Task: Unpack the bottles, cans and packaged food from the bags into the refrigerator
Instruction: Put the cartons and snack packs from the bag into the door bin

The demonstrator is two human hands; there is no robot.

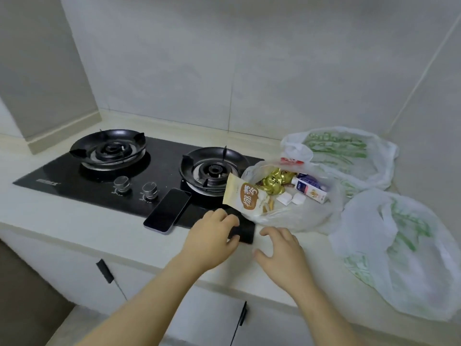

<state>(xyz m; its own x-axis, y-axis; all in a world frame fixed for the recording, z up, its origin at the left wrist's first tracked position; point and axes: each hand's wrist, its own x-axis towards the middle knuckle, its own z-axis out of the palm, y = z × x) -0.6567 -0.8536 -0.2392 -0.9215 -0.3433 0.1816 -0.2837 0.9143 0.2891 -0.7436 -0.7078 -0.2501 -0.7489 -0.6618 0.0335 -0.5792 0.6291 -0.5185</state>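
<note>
Left hand (212, 236) grips black object (245, 232); snack packet (245, 194) upright, leaning left.

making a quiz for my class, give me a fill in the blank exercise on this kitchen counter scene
1. The stove has ___ burners.
2. The carton lies in an open plastic ___.
3. The left hand grips a flat ___ object.
4. The right hand holds ___.
Missing words: two; bag; black; nothing.
</note>
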